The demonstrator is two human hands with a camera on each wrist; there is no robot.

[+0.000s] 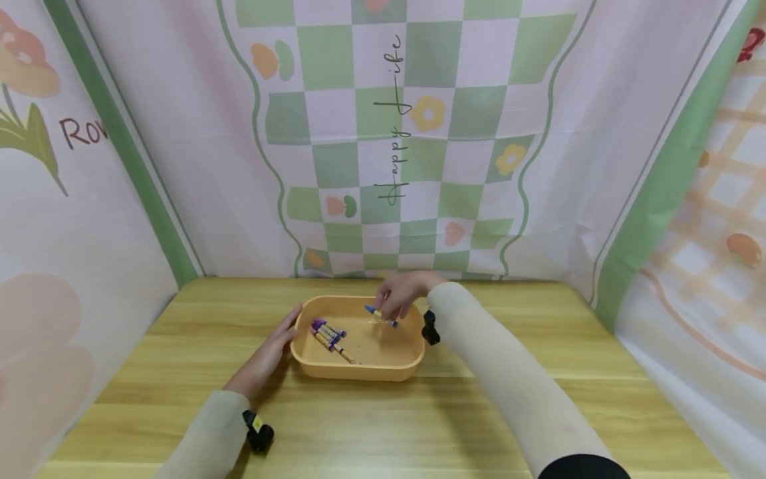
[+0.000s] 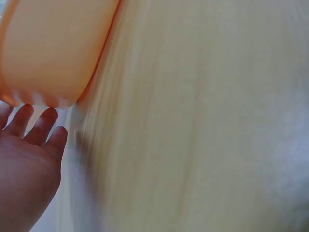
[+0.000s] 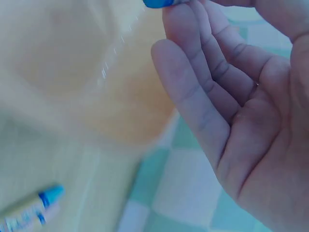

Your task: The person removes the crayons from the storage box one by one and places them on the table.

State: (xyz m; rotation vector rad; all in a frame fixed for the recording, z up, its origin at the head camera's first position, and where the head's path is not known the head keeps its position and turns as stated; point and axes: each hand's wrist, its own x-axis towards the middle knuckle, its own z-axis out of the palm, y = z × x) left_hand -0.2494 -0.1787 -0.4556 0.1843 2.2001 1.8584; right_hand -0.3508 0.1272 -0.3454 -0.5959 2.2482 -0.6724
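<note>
An orange plastic tray (image 1: pixel 359 371) stands on the wooden table. At its left end my left hand (image 1: pixel 276 349) rests with extended fingers, its fingertips right against the outer wall in the left wrist view. Over the tray's right half, my right hand (image 1: pixel 402 295) pinches a blue crayon (image 1: pixel 374 311) between thumb and fingers; in the right wrist view only the crayon's blue end (image 3: pixel 158 3) shows at the top edge. Several crayons (image 1: pixel 326 332) with yellowish wrappers and purple or blue tips lie together on the tray's left floor, one pointing toward the front wall.
Another blue-tipped crayon (image 3: pixel 31 210) appears at lower left in the right wrist view, on the wood-coloured surface outside the tray wall. Wooden tabletop (image 1: pixel 359 426) surrounds the tray. A green-and-white checked cloth (image 1: pixel 383 166) hangs behind the table, with printed curtains on both sides.
</note>
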